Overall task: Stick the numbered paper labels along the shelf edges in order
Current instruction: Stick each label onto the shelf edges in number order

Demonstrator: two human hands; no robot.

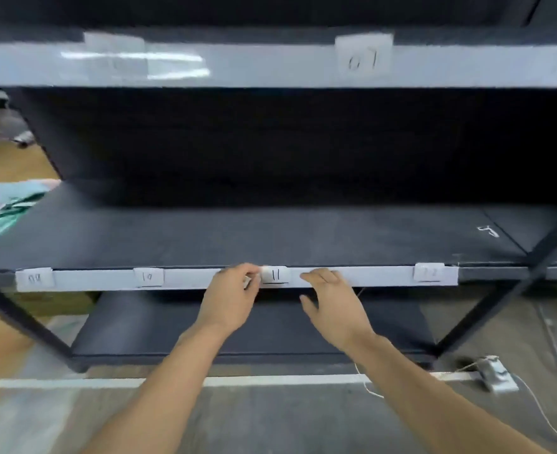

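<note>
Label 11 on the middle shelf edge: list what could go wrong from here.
1. The left hand pinches only the left edge of label 11 and the right hand is off it, so it may stick tilted.
2. Its gap to label 10 looks narrower than to the blurred right label, so spacing may end uneven.

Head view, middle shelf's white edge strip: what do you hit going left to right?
leftmost label (number blurred) → label 10 → left hand, fingertips at the next label's left edge → label 11 → right hand → rightmost label (number blurred)
</note>
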